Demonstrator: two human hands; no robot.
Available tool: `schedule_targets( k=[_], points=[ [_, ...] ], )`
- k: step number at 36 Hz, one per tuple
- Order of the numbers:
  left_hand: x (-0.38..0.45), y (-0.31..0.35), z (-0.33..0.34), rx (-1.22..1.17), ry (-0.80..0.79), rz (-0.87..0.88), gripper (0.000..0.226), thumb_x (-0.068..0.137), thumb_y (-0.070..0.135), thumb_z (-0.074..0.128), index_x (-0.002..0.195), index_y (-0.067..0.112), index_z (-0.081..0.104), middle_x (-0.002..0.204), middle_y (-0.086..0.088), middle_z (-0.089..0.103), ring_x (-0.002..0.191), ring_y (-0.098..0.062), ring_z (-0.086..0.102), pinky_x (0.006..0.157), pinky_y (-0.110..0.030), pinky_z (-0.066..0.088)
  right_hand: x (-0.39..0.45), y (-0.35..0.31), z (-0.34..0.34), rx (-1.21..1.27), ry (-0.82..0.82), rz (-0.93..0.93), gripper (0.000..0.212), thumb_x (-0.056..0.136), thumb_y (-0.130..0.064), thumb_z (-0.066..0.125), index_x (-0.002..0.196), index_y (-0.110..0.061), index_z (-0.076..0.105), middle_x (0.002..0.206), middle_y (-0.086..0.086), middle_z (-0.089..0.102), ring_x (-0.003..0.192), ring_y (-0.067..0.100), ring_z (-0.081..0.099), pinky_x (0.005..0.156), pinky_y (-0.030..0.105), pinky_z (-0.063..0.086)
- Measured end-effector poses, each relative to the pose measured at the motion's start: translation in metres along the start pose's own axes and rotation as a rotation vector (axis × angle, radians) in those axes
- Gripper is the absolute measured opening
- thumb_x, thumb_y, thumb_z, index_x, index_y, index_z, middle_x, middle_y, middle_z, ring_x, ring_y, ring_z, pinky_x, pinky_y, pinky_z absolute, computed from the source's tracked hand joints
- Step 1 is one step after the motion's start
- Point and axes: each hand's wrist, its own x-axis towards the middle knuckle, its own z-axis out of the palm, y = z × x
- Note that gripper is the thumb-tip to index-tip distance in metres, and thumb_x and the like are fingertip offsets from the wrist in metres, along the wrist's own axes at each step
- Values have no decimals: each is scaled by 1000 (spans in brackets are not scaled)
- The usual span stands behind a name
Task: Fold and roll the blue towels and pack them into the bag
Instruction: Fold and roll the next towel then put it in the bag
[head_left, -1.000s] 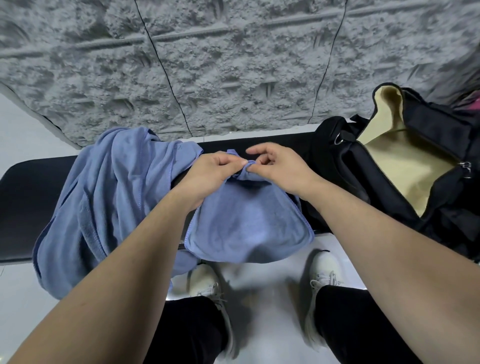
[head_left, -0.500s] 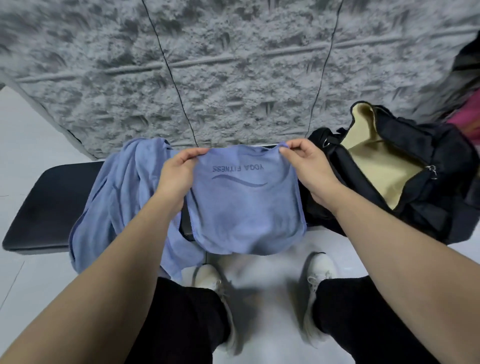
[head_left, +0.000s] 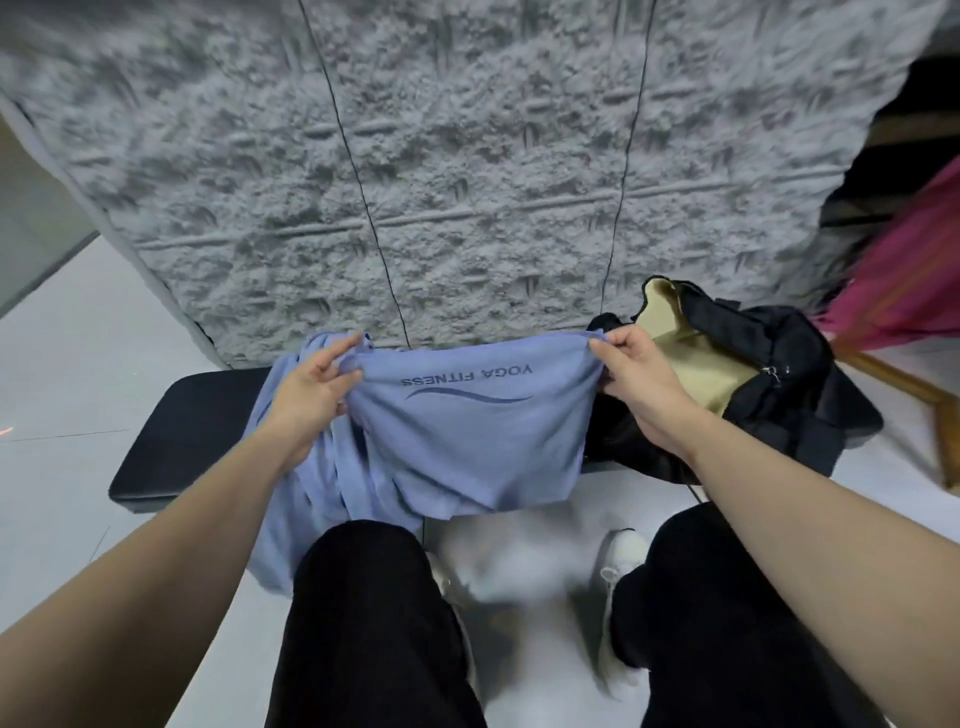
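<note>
A blue towel printed "YOGA FITNESS" hangs stretched between my hands over the black bench. My left hand grips its top left corner, and my right hand pinches the top right corner. More blue towel cloth lies bunched on the bench to the left and drapes down over its front edge. The black bag sits open on the bench's right end, showing its tan lining, just behind my right hand.
A grey textured wall rises right behind the bench. My legs in black trousers and white shoes are below, on a pale floor. A pink cloth over a wooden frame stands at the far right.
My hands started together at the towel's top middle and moved apart, spreading it wide with the printed side showing. The view has pulled back from the bench.
</note>
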Motion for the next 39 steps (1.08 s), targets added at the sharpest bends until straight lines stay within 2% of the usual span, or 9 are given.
schedule_targets(
  k=[1,3,6,11,17,24,28,33,39],
  points=[
    [-4,5,-3,6,-13,0,44,100,16,57,116,57,55,131,-1,62,118,-23,49,73,-37,54,-4,-5,-2,-9,-3,-2,20,100,-18,57,82,-22,49,75,2,55,68,14,49,62,29,38],
    [-9,12,-9,37,-39,-7,44,99,17,59,123,54,54,123,-5,66,109,-19,60,82,-46,54,-8,-14,-5,-45,-2,-29,21,100,-18,56,81,-23,48,73,3,53,63,14,46,60,30,37],
    [-14,23,-12,54,-86,-56,16,97,15,62,106,27,68,102,-5,70,79,-5,64,69,-27,52,-12,-28,-10,-87,10,-55,20,100,-19,57,83,-23,48,76,6,51,65,17,45,60,32,36],
    [-14,33,-17,-63,-95,-88,7,97,6,58,94,10,63,96,-9,62,89,-14,63,69,-17,57,-14,-48,-17,-147,-61,-49,8,97,-21,60,104,-25,62,86,-5,66,76,9,57,65,24,45],
    [-10,40,-16,-94,-83,-99,15,98,9,57,83,11,59,79,-1,60,79,-8,60,69,-18,58,-13,-55,-18,-218,-82,1,14,96,-24,62,85,-26,71,82,-9,68,73,6,57,72,25,46],
    [9,47,-26,29,-110,-52,11,92,18,69,97,9,67,103,-10,63,96,-17,62,79,-21,57,-3,-68,-21,-196,-71,23,10,98,-23,60,91,-24,67,82,-8,63,67,3,54,67,20,42],
    [13,61,-26,180,-34,-2,11,89,24,73,93,15,71,80,0,62,71,-13,53,60,-24,52,2,-78,-20,-213,-35,-41,9,97,-17,61,93,-17,69,74,-10,60,61,-2,52,53,6,38],
    [26,78,-21,111,6,6,9,91,21,70,94,13,66,54,1,55,43,-10,47,44,-20,48,21,-90,-14,-195,-45,60,8,97,-24,60,95,-20,67,56,-6,50,48,9,42,51,23,39],
    [55,110,-17,13,-8,-22,11,96,23,63,93,18,54,79,-5,74,53,-12,64,49,-22,55,50,-107,-2,-137,-68,103,12,101,-24,53,91,-20,57,73,0,70,54,12,57,57,26,49]
  ],
)
